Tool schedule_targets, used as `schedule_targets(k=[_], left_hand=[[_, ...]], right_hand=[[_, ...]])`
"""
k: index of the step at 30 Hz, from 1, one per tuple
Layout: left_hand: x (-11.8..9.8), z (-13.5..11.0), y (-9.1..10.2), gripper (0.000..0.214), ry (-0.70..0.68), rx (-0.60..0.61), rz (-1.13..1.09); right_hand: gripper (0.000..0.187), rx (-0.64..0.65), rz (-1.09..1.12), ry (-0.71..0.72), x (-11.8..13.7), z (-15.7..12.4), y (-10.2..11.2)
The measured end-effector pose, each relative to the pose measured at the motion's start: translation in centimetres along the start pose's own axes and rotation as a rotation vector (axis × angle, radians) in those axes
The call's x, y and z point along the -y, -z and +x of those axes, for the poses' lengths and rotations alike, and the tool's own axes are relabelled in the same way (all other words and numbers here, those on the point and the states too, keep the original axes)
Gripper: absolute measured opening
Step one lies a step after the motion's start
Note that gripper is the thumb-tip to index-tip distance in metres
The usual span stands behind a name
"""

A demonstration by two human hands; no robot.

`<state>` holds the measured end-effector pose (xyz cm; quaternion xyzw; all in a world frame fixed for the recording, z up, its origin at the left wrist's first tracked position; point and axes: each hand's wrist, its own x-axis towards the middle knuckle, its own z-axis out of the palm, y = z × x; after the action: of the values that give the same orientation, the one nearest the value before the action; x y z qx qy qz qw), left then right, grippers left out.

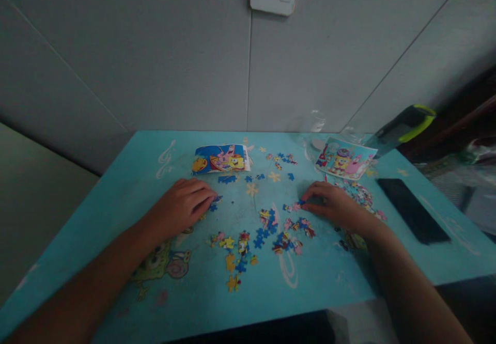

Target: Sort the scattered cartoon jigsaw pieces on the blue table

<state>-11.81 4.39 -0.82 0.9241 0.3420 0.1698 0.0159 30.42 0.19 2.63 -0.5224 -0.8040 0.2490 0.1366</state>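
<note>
My left hand (186,207) rests on the left of the table, its fingers pressed together on a small puzzle piece (218,198). Just below those fingertips lies another blue piece (213,207). To the right, my right hand (329,203) pinches a blue puzzle piece (301,203) at the end of a short pink-and-blue row (293,207). Between the hands and nearer me are loose and joined pieces: a yellow group (231,262), a blue cluster (267,220) and mixed-colour clusters (287,243). Details of the held pieces are partly covered by my fingers.
Two cartoon picture cards, a blue one (221,158) and a pale one (344,159), are at the back. More pieces (360,193) lie beyond my right wrist. A black phone-like slab (413,210) is at right. Clear plastic containers (315,122) stand near the wall.
</note>
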Motion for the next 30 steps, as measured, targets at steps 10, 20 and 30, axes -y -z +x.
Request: schedule_targets(k=[10,20,30], left_hand=[[0.0,-0.1,0.0,0.023,0.005,0.007,0.004],[0.0,-0.1,0.0,0.022,0.010,0.011,-0.021],[-1.4,0.3,0.1,0.023,0.030,-0.041,-0.102]], right_hand=[[0.016,0.019,-0.011,0.006,0.5,-0.3,-0.1],[0.017,-0.040,0.044,-0.097,0.7,-0.5,0.0],[0.020,-0.252,0.220,-0.121,3.5,0.0,-0.8]])
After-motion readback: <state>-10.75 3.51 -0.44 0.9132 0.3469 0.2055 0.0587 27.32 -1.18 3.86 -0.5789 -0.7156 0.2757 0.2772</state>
